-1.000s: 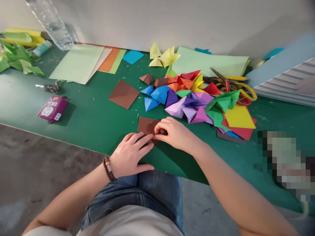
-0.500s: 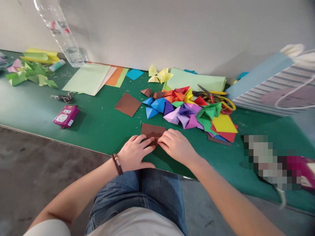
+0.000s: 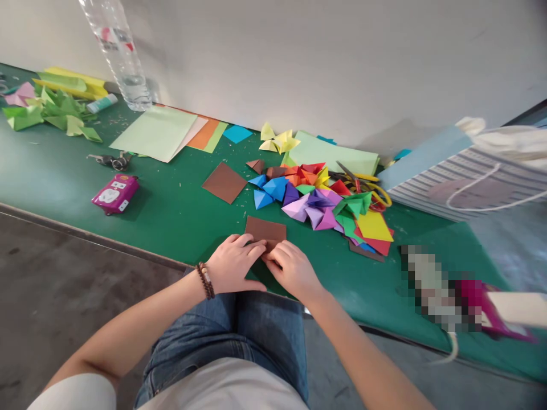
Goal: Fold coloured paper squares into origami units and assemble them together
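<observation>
Left hand (image 3: 233,265) and right hand (image 3: 293,270) are both on a brown square (image 3: 265,230) near the table's (image 3: 162,228) front edge, fingers half curled, pinching its near side. Any fold there is hidden under the fingers. Done so far: heap of folded pieces (image 3: 299,199) just beyond, mixed colours. Unfolded: second brown square (image 3: 224,182) lying flat nearby, plus sheet stack (image 3: 154,134) at the back, by the wall.

Green bench (image 3: 171,228) with scattered origami pieces (image 3: 303,199)
</observation>
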Demonstrator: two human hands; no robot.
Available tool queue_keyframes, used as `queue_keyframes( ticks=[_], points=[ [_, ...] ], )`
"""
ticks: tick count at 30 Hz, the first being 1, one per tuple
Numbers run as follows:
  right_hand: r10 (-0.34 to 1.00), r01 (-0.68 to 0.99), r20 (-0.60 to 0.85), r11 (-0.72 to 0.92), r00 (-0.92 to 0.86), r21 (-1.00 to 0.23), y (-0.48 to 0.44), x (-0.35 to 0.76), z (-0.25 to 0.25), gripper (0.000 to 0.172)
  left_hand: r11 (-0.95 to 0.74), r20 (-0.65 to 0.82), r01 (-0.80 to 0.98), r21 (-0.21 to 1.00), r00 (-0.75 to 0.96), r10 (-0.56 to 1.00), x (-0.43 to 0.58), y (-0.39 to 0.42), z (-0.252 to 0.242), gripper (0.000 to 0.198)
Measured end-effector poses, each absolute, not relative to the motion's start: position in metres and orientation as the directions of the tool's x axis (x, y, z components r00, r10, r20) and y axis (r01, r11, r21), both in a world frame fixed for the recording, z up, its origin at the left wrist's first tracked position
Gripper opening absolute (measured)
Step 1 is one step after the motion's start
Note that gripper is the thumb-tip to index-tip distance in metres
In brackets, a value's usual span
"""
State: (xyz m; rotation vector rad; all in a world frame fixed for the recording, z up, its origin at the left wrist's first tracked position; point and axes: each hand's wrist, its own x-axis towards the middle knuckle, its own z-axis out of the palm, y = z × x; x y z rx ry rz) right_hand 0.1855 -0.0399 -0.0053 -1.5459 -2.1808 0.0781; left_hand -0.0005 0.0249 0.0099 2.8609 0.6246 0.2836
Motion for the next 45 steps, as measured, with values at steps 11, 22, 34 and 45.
queue_keyframes(
  ticks=[11,22,34,45],
  points=[
    [0.874,0.593,0.238,-0.07,0.424,-0.802,-0.082,0.208,-0.003,0.017,-0.818,0.14,0.553,0.157,0.808,0.573,0.009,-0.023,0.01,0.088],
    [0.937,0.555,0.087,-0.124,0.337,-0.823,-0.069,0.175,-0.009,0.016,-0.758,0.159,0.649,0.068,0.743,0.65,0.026,-0.051,0.01,0.089],
    [0.909,0.616,0.123,-0.166,0.399,-0.77,-0.056,0.178,-0.01,0.026,-0.766,0.094,0.641,0.048,0.76,0.643,0.027,-0.051,0.01,0.085],
    [0.875,0.571,0.113,-0.204,0.471,-0.795,-0.042,0.179,-0.006,0.027,-0.762,0.082,0.647,0.039,0.758,0.647,0.027,-0.051,0.008,0.083]
  ],
)
